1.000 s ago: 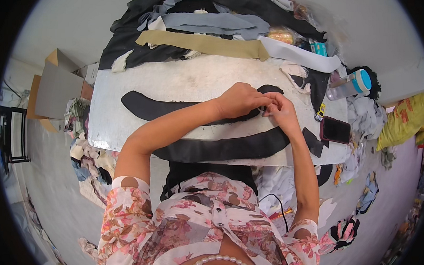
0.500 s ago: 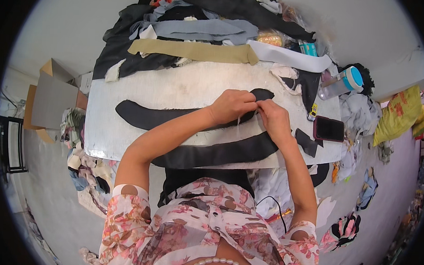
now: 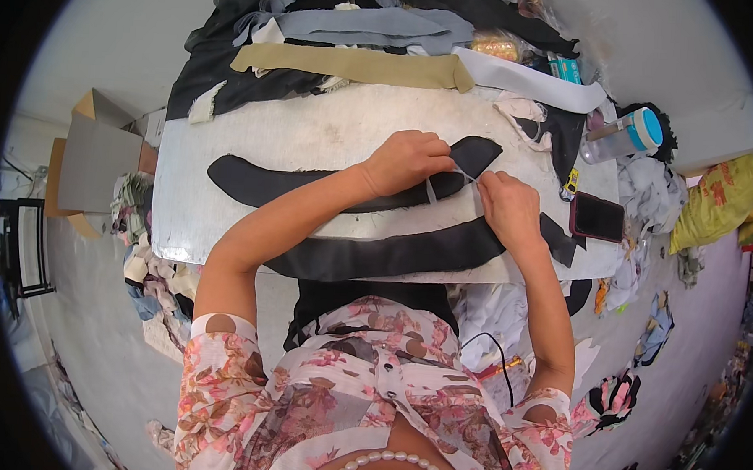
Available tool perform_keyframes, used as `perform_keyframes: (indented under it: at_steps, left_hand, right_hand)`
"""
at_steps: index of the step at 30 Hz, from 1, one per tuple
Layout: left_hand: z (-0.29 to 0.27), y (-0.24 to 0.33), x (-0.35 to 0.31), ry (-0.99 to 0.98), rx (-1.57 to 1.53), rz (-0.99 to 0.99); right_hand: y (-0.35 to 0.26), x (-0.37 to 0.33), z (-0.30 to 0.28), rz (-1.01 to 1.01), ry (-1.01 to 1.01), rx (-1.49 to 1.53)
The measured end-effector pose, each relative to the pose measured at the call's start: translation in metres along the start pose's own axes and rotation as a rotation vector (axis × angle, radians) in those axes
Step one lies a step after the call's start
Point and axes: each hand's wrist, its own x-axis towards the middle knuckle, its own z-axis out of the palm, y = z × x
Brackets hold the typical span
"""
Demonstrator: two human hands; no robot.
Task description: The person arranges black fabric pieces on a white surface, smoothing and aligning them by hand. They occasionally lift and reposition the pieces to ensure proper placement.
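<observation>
A thin whitish strip stretches between my two hands above the table. My left hand pinches one end of it, and a loose tail hangs down below those fingers. The other end is pinched by my right hand, a little lower and to the right. Under my left hand and forearm lies a curved black fabric piece, its right tip showing past the fingers. Nearer to me, a second curved black piece lies along the table's front edge, its right end beside my right wrist.
A pale table bears it all. Behind lie an olive strip, a grey-blue strip and a white strip on black cloth. At right are a clear bottle with a blue lid, a phone and a small black scrap.
My hands have drawn apart, the right one moving right, and the whitish strip now shows taut between them. The view has shifted slightly.
</observation>
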Motion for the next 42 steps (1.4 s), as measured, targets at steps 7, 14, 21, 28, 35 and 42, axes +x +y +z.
perform_keyframes:
  at_steps: [7,14,21,28,35,42]
  left_hand:
    - [-0.016,-0.001,0.004,-0.060,-0.160,-0.192]
    - [0.007,-0.001,0.035,-0.296,-1.040,-0.644]
    - [0.006,-0.002,0.041,-0.346,-1.048,-0.846]
    - [0.012,0.005,0.034,-0.335,-0.714,-0.521]
    - [0.011,0.011,0.027,-0.212,-0.600,-0.399]
    - [0.010,0.007,0.030,-0.254,-0.657,-0.418]
  right_hand:
    - [0.009,-0.001,0.010,-0.045,-0.030,-0.058]
    - [0.006,0.005,0.013,-0.037,-0.073,-0.060]
    - [0.009,0.001,0.008,-0.002,-0.129,-0.048]
    - [0.001,0.008,0.000,0.244,-0.250,0.699]
    - [-0.005,0.015,-0.014,0.051,0.021,0.633]
    - [0.009,0.017,-0.002,-0.083,0.083,0.524]
